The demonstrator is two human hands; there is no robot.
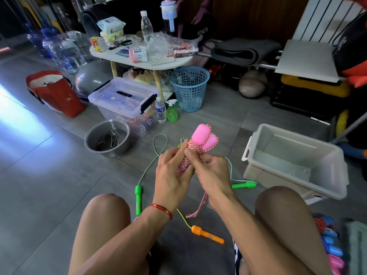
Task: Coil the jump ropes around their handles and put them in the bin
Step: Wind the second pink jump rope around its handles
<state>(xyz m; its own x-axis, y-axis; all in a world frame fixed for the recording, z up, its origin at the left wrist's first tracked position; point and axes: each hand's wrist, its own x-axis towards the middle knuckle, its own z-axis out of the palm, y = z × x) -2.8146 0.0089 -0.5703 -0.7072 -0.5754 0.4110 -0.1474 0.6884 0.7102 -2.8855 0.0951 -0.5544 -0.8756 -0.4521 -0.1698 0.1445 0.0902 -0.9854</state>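
A: Pink handles [202, 136], pair held together, red-and-white rope [193, 150] mostly coiled round them. Both grips clamped on the bundle: left hand [172, 175] curled round the lower end, right hand [213, 173] pinching the cord against the coil.

B: Step?

A: Finishing the wrap, I'd say. A short tail [198, 207] hangs loose below the hands, between the knees.

B: Next move?

A: Probably wind or tuck that tail, then carry the bundle right to the grey bin [325, 175]. Bin is open-topped and looks empty, on the floor near the right knee.

B: Room?

A: Fine. Bare floor between hands and bin, except the green rope [146, 169] looped under the hands, one green handle [244, 185] just beside the bin's near corner. An orange handle [207, 234] lies by the legs. The tail could snag on those.
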